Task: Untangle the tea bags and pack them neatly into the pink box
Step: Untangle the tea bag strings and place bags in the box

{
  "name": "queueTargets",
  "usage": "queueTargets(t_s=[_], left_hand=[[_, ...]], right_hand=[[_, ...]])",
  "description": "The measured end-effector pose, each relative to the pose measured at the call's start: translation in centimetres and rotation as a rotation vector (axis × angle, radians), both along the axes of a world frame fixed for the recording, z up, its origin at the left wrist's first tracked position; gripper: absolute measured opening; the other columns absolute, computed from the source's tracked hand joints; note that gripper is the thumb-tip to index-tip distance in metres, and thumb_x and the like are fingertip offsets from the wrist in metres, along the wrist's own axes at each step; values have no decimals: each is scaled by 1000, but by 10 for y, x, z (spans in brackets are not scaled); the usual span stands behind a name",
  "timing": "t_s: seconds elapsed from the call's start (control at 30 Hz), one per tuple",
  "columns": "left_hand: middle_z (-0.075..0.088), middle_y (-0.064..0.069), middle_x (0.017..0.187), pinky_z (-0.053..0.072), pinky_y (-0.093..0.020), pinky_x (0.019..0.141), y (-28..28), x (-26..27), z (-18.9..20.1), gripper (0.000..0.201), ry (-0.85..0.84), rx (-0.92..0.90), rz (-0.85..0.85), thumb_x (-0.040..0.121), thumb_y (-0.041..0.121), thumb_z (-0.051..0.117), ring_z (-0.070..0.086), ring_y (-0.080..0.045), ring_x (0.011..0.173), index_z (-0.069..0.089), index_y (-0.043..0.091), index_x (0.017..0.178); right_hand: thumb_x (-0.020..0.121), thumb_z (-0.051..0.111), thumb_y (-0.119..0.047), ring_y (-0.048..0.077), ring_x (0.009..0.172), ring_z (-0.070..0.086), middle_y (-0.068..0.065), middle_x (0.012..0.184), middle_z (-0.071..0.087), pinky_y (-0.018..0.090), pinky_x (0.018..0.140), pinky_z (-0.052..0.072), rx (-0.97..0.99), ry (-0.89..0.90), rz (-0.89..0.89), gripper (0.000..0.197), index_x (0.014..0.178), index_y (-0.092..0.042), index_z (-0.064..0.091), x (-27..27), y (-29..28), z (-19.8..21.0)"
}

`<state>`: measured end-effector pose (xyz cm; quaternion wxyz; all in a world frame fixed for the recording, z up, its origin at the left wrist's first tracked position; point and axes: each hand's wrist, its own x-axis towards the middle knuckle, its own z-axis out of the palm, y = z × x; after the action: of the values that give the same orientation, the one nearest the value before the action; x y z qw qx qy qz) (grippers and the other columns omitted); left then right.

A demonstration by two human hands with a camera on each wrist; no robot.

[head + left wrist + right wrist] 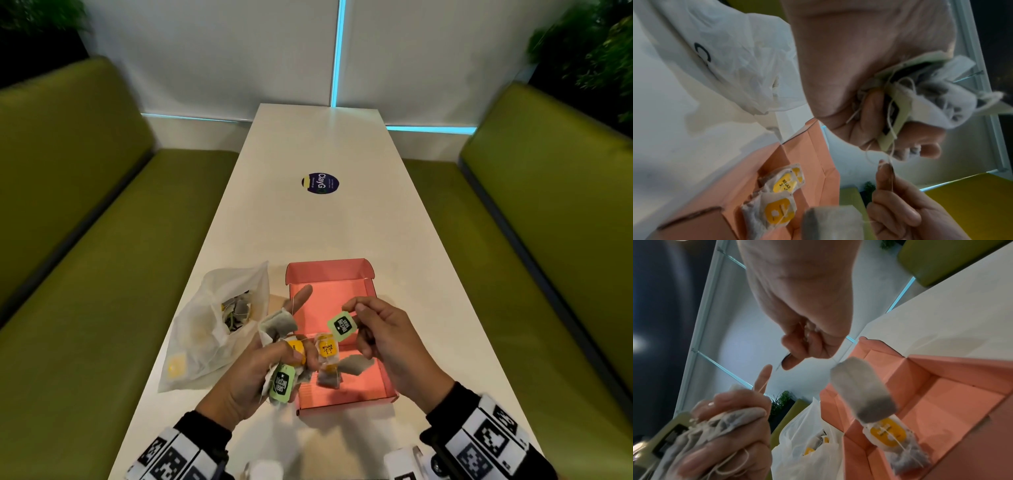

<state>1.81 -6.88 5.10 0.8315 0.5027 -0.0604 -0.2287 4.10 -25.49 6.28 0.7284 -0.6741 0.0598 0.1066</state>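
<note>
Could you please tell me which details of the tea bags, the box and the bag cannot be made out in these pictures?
- Head view: tea bags in the left hand are bunched; count unclear.
- Head view: white plastic bag veils its contents.
- Head view: pink box near floor hidden by both hands.
- Right wrist view: green tag pinched by right hand seen edge-on.

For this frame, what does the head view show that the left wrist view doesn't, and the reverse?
Head view only: the round sticker farther up the table, and the green tag pinched by the right hand.
Left wrist view only: the tangled strings inside the left hand.
Both: the pink box holding yellow-tagged tea bags, and the white plastic bag.
</note>
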Motion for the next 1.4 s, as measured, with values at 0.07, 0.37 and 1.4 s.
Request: queueTargets(t_s=[0.07, 0.37, 1.4], left_hand=[[60, -19, 69, 42, -19, 39, 1, -1, 2, 74, -6, 10, 4, 54, 13, 63, 53, -23, 53, 55, 33, 125], [60, -20, 71, 42, -20, 41, 3, 0, 11, 69, -36, 11, 7, 56, 14, 63, 51, -25, 56, 61, 34, 121], [56, -7, 64, 36, -21, 44, -14, 4, -4, 46, 394, -184, 189, 49, 42, 90, 59, -19, 51, 67, 12, 74]], right_hand=[[97, 41, -10, 10, 36, 34, 6, 65, 57, 17, 39, 30, 4, 17, 13, 25, 83, -13, 62, 0, -1, 3], [68, 81, -7, 7, 57, 45, -10, 61, 50, 21, 61, 42, -349, -120, 286, 21, 73, -24, 69, -3, -2, 0], [83, 61, -16, 9, 46, 39, 16, 75, 53, 13, 45, 34, 125, -185, 167, 11, 77, -16, 52, 21, -10, 84]])
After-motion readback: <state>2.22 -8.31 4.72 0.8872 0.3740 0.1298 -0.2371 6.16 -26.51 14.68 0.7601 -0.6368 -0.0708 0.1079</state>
